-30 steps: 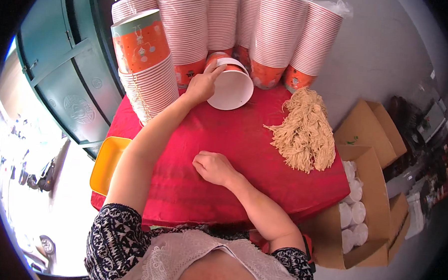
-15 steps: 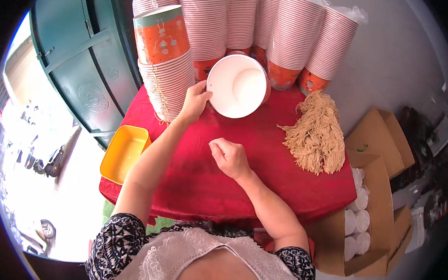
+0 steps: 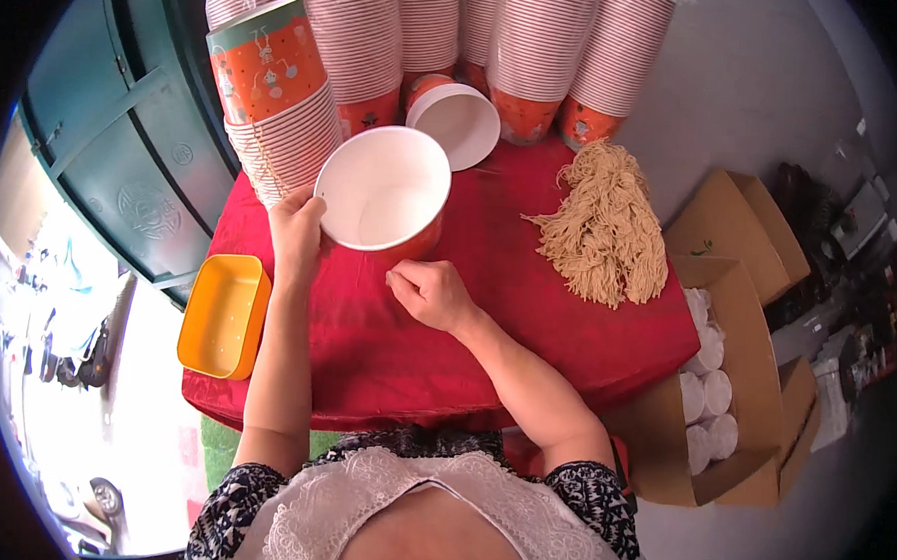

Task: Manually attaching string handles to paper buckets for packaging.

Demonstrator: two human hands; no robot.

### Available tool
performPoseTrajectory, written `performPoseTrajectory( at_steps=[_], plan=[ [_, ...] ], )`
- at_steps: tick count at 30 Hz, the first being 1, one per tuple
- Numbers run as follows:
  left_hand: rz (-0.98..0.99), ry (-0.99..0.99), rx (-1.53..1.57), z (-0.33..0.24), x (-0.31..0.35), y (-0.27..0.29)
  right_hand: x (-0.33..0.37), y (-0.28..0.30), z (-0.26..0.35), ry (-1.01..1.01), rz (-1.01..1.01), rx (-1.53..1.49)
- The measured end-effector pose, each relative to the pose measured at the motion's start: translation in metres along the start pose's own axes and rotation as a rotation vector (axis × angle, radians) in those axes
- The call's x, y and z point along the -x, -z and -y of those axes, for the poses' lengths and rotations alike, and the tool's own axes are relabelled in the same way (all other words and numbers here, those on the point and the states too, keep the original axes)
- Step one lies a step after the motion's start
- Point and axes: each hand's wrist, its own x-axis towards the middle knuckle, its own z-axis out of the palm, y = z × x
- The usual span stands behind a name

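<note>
My left hand [image 3: 298,235] grips the rim of a paper bucket [image 3: 384,189] with a white inside and an orange outside. It is tilted, so its mouth shows toward me. My right hand [image 3: 433,291] is closed just below and to the right of the bucket, thumb and fingers together; whatever they may hold is hidden. Behind the held bucket, a second paper bucket [image 3: 457,126] lies tipped on its side. To the left stands a stack of nested paper buckets [image 3: 267,72], with a tan strand hanging down its side.
Tall plastic-wrapped bucket stacks [image 3: 543,54] line the back of the red-covered table [image 3: 505,353]. A heap of tan cords [image 3: 611,227] lies at the right. A yellow basin [image 3: 224,320] sits at the left edge. On the right, a cardboard box [image 3: 744,393] holds white round items.
My left hand has brought the bucket nearer and to the left, uncovering the tipped bucket behind it. My right hand stays closed and is now closer to the held bucket. The view has shifted.
</note>
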Motion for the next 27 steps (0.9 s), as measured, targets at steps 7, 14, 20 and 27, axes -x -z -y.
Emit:
performPoseTrajectory(
  at_steps=[7,14,20,27],
  plan=[
    [-0.044,0.086,0.109,0.013,-0.011,0.021,-0.005,0.025,0.021,-0.038,0.049,0.004],
    [0.023,0.121,-0.015,0.016,-0.013,0.034,0.035,0.119,0.013,-0.272,-0.018,0.352],
    [-0.022,-0.084,-0.196,0.024,-0.017,0.031,0.073,0.2,-0.03,-0.366,-0.108,0.872],
    [-0.22,-0.381,-0.548,0.03,-0.02,0.036,0.067,0.209,-0.042,-0.344,0.033,0.965]
  ],
)
